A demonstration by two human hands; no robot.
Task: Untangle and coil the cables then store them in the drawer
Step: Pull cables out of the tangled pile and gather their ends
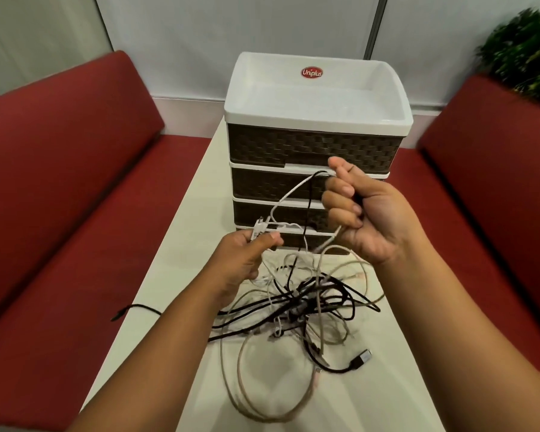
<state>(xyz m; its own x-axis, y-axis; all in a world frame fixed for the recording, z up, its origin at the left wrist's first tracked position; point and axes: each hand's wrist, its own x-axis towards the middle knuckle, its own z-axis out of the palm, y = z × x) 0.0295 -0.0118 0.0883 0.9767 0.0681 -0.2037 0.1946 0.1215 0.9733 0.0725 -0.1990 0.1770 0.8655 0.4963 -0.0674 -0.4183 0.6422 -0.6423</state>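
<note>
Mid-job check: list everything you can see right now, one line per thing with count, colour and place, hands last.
Drawer unit: one, white frame with dark brown woven drawer fronts, all shut, far end of table.
Tangled cables: one pile, count unclear, black, white and beige, on table centre.
White cable: one, lifted between both hands.
Table: one, cream, between the sofas.
Sofas: two, red, either side.
Plant: one, green, top right.
Left hand: grips the white cable's plug end.
Right hand: fist round white and black cables.
</note>
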